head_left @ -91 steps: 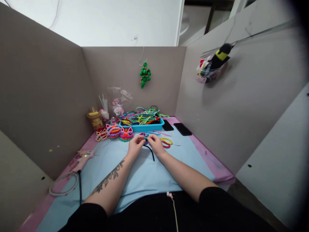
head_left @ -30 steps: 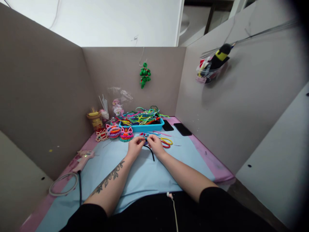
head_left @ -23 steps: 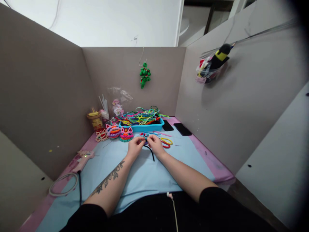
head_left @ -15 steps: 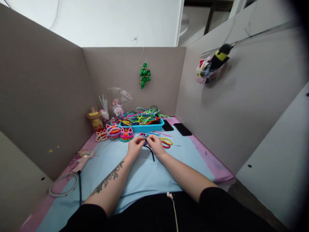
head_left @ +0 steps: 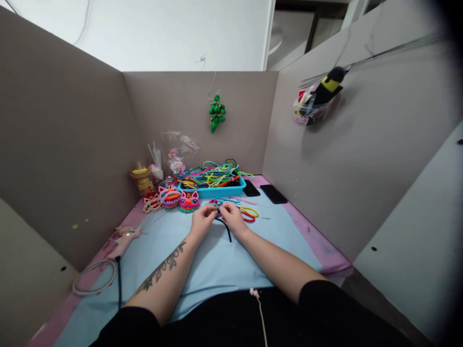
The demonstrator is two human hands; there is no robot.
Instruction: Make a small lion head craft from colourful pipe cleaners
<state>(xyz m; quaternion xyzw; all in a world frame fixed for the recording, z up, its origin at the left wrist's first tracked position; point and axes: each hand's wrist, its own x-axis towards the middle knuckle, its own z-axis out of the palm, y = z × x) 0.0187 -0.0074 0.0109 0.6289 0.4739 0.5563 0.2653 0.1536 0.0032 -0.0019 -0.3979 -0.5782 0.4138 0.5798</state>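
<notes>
My left hand [head_left: 201, 220] and my right hand [head_left: 233, 217] meet over the light blue mat [head_left: 202, 262], fingers pinched on a small blue pipe-cleaner piece [head_left: 217, 207]. A black pipe cleaner [head_left: 226, 227] trails from between them toward me. Red and yellow pipe-cleaner loops [head_left: 249, 213] lie just right of my right hand. A blue tray [head_left: 213, 189] heaped with coloured pipe cleaners stands behind my hands.
Finished pipe-cleaner faces [head_left: 179, 199] sit left of the tray. Two black phones [head_left: 273, 193] lie at the back right. A pink glue gun [head_left: 123, 238] and its coiled cord [head_left: 94, 275] rest at the left edge. Grey partition walls [head_left: 65, 144] enclose the desk; a green ornament [head_left: 217, 112] hangs on the back wall.
</notes>
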